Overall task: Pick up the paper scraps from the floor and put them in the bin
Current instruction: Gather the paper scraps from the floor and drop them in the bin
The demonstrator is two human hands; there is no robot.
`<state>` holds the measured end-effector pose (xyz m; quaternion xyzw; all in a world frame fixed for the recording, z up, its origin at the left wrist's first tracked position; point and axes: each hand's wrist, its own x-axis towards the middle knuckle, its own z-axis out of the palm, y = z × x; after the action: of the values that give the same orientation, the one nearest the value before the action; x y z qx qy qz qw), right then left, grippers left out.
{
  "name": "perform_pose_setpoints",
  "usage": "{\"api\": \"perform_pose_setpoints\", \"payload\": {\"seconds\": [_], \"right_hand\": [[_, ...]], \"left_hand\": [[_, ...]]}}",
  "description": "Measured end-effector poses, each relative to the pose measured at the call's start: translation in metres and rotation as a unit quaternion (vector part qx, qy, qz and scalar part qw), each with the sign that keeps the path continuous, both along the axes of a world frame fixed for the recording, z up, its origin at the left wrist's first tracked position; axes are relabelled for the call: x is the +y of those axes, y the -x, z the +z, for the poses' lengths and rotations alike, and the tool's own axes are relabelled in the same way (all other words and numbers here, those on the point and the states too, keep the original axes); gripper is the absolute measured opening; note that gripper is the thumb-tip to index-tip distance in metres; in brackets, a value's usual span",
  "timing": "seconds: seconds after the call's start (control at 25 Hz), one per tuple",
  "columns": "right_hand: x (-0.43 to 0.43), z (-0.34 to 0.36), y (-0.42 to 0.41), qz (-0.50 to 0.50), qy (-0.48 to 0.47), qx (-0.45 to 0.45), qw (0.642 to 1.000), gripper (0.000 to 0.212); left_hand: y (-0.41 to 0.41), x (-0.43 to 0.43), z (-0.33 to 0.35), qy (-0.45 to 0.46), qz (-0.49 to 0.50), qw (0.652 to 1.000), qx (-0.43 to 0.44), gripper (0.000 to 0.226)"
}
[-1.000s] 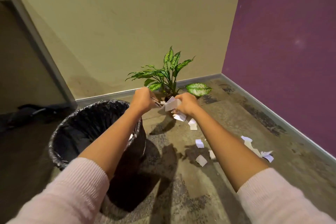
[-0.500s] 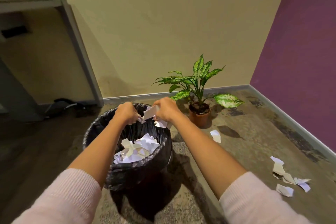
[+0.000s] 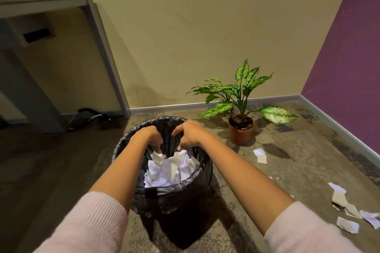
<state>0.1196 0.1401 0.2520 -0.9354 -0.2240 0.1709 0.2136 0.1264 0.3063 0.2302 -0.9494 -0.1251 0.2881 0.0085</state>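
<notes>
Seen from the head camera, the bin (image 3: 176,186), lined with a black bag, stands on the mottled floor (image 3: 287,170) in the middle foreground, with open floor on every side of it. Both forearms reach over its near rim. The left hand (image 3: 151,136) hangs inside the mouth with its fingers curled downward just above the heap of paper (image 3: 170,170); whether it grips a scrap cannot be told. The right hand (image 3: 188,133) is beside it, fingers loosely spread and pointing down, fingertips at the top of the heap and grasping nothing visible. Two scraps (image 3: 260,156) lie to the right of the bin near the potted plant (image 3: 241,133), which stands close to the skirting. A larger scatter of scraps (image 3: 347,209) lies further right towards the purple wall (image 3: 349,57). To the left a desk leg (image 3: 109,57) meets the floor at the wall, with cables (image 3: 88,116) beneath the desk.
</notes>
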Motion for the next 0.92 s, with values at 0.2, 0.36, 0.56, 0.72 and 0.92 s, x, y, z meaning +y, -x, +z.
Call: {"api": "perform_pose_setpoints", "payload": {"seconds": [0.2,0.36,0.56,0.72,0.92], "right_hand": [[-0.014,0.015,-0.001,0.000,0.000,-0.007,1.000,0.058],[-0.041,0.021,-0.006,-0.050,-0.038,-0.018,0.998,0.052],[-0.100,0.018,-0.013,-0.121,-0.053,-0.019,0.991,0.048],[-0.161,0.008,-0.011,-0.180,-0.032,-0.019,0.983,0.048],[-0.231,-0.015,0.001,-0.231,0.001,-0.015,0.973,0.047]], "left_hand": [[-0.006,-0.010,0.007,0.013,-0.010,0.999,-0.041,0.060],[-0.012,-0.031,0.013,0.061,0.008,0.990,-0.124,0.054],[-0.016,-0.080,0.023,0.126,0.002,0.968,-0.218,0.034],[-0.018,-0.128,0.028,0.174,-0.005,0.954,-0.243,0.037],[-0.022,-0.187,0.018,0.199,-0.051,0.945,-0.254,0.034]]}}
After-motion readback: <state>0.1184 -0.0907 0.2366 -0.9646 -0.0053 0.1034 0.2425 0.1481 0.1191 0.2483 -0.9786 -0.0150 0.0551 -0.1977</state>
